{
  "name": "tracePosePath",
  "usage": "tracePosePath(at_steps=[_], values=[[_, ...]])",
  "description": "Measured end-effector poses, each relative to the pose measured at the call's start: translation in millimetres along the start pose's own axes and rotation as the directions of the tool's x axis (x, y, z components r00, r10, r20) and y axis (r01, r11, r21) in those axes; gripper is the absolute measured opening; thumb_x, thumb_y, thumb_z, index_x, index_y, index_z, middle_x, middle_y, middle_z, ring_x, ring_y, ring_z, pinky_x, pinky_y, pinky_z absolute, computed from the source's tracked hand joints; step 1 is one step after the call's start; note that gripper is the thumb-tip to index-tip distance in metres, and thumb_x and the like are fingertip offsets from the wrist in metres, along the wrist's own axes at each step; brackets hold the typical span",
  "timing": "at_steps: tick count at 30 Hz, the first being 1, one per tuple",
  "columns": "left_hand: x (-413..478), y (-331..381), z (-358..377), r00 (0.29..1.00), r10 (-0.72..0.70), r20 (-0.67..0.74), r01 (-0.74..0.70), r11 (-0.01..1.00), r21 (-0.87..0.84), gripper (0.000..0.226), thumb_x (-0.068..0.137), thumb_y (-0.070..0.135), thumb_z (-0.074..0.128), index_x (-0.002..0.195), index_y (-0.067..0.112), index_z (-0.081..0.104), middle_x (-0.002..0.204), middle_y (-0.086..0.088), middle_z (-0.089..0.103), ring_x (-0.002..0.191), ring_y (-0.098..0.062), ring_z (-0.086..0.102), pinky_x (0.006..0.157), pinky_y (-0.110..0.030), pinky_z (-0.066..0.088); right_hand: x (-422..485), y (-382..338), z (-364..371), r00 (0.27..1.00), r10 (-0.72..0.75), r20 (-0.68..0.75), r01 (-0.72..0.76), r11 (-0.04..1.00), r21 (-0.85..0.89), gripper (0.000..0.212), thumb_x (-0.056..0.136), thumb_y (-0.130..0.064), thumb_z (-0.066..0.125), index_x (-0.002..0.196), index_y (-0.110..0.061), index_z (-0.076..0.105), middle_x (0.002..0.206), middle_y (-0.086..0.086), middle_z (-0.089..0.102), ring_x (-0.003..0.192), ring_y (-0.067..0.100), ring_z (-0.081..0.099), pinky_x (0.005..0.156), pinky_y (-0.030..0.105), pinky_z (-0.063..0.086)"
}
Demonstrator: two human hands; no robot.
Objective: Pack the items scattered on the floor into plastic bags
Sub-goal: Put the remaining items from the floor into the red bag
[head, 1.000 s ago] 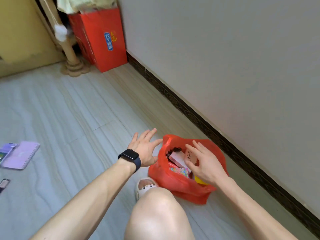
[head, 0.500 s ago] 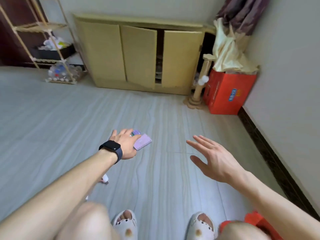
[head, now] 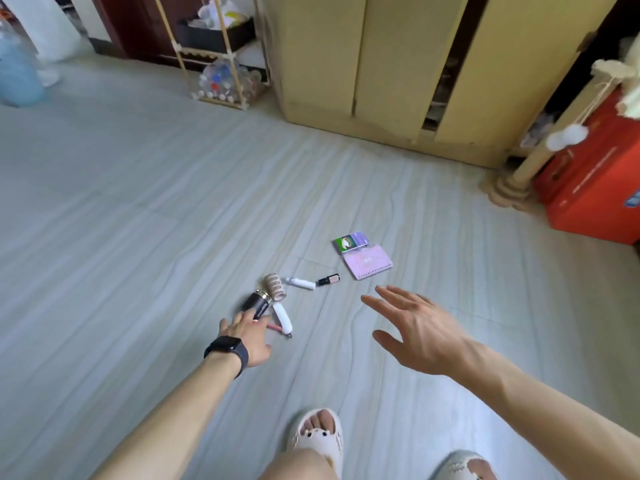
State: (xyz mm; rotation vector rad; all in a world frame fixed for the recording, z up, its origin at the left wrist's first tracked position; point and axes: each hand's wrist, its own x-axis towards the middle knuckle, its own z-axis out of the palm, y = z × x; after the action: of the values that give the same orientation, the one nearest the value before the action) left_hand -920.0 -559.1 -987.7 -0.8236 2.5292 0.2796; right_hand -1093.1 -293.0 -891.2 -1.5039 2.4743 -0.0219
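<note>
While left hand (head: 242, 337) touches black bottle (head: 255, 302), right hand (head: 420, 332) spread above floor (head: 332, 344)

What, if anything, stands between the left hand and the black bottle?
Nothing visible. The left hand is open with its fingertips at the near end of the bottle; whether they touch it cannot be told. A white tube lies just right of the bottle and a roll at its far end, neither in between.
</note>
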Motion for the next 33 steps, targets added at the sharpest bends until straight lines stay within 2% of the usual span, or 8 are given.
tracePosePath(at_steps=[4,10,14,18,21,25,29,33], values=[[18.1,-15.2,65.6,0.993,-0.074,0.087,0.083,0.991,-0.108,0.065,0.083,0.048,0.055,0.145,0.038,0.035,0.153,0.003,0.028,0.139,-0.025,0.030,0.111,-0.041,0.030,37.2,-5.6,63.0,0.985,-0.026,0.171,0.019,0.999,0.044,0.065,0.099,-0.052,0.039,0.156,-0.038,0.013,0.165,-0.003,0.017,0.152,0.017,0.014,0.122,0.037,0.020],[37.3,-37.0,128.6,0.967,-0.222,0.127,0.242,0.953,-0.182,0.082,0.085,0.050,0.055,0.153,0.035,0.011,0.161,-0.003,0.000,0.146,-0.029,0.014,0.117,-0.041,0.021,107.8,-21.6,161.2,0.900,-0.006,0.437,-0.020,0.998,0.055,0.068,0.099,-0.045,0.042,0.157,-0.033,0.009,0.166,0.011,0.001,0.149,0.027,0.018,0.118,0.044,0.026],[66.5,-47.9,138.6,0.949,-0.316,-0.004,0.303,0.912,-0.278,0.082,0.078,0.052,0.060,0.149,0.038,0.022,0.159,-0.005,0.010,0.139,-0.033,0.029,0.111,-0.043,0.031,168.9,-48.2,202.5,0.922,0.029,0.385,-0.096,0.983,0.155,0.068,0.097,-0.045,0.045,0.156,-0.030,0.012,0.163,0.015,-0.013,0.146,0.033,0.020,0.114,0.047,0.030],[104.6,-53.6,142.7,0.922,-0.378,-0.084,0.340,0.895,-0.287,0.064,0.082,0.054,0.060,0.141,0.037,0.042,0.153,-0.009,0.026,0.133,-0.037,0.032,0.111,-0.045,0.030,216.2,-77.9,227.7,0.951,-0.003,0.308,-0.084,0.959,0.270,0.072,0.096,-0.040,0.045,0.155,-0.040,0.003,0.164,0.009,-0.016,0.145,0.030,0.019,0.113,0.048,0.029],[120.1,-51.2,144.8,0.912,-0.396,-0.108,0.363,0.900,-0.239,0.043,0.085,0.052,0.062,0.121,0.029,0.060,0.153,-0.011,0.025,0.130,-0.041,0.032,0.110,-0.042,0.027,231.4,-83.6,244.8,0.969,-0.020,0.244,-0.038,0.973,0.229,0.061,0.095,-0.038,0.046,0.149,-0.045,0.020,0.162,0.007,-0.001,0.141,0.029,0.024,0.108,0.049,0.032],[117.9,-41.8,149.9,0.910,-0.404,-0.097,0.386,0.908,-0.164,0.039,0.083,0.056,0.061,0.105,0.024,0.060,0.150,-0.009,0.020,0.121,-0.039,0.032,0.096,-0.045,0.041,207.9,-67.0,261.1,0.983,0.052,0.178,-0.095,0.967,0.238,0.047,0.097,-0.051,0.044,0.142,-0.040,0.038,0.152,0.002,0.026,0.133,0.027,0.035,0.100,0.044,0.037],[92.1,-12.2,158.0,0.927,-0.360,-0.110,0.330,0.918,-0.221,0.036,0.085,0.052,0.060,0.103,0.021,0.059,0.147,-0.010,0.020,0.109,-0.036,0.045,0.086,-0.040,0.045,150.6,-26.4,266.0,0.961,0.196,0.193,-0.227,0.962,0.154,0.051,0.088,-0.018,0.030,0.137,-0.021,0.044,0.147,0.005,0.034,0.124,0.032,0.040,0.086,0.041,0.045],[68.4,14.7,158.9,0.970,-0.241,-0.017,0.230,0.943,-0.239,0.029,0.086,0.055,0.059,0.096,0.027,0.057,0.152,-0.004,0.006,0.091,-0.035,0.054,0.077,-0.036,0.048,104.9,12.4,266.4,0.919,0.308,0.248,-0.354,0.920,0.168,0.053,0.092,-0.014,0.055,0.141,-0.029,0.042,0.132,0.005,0.047,0.110,0.029,0.049,0.080,0.038,0.049]])
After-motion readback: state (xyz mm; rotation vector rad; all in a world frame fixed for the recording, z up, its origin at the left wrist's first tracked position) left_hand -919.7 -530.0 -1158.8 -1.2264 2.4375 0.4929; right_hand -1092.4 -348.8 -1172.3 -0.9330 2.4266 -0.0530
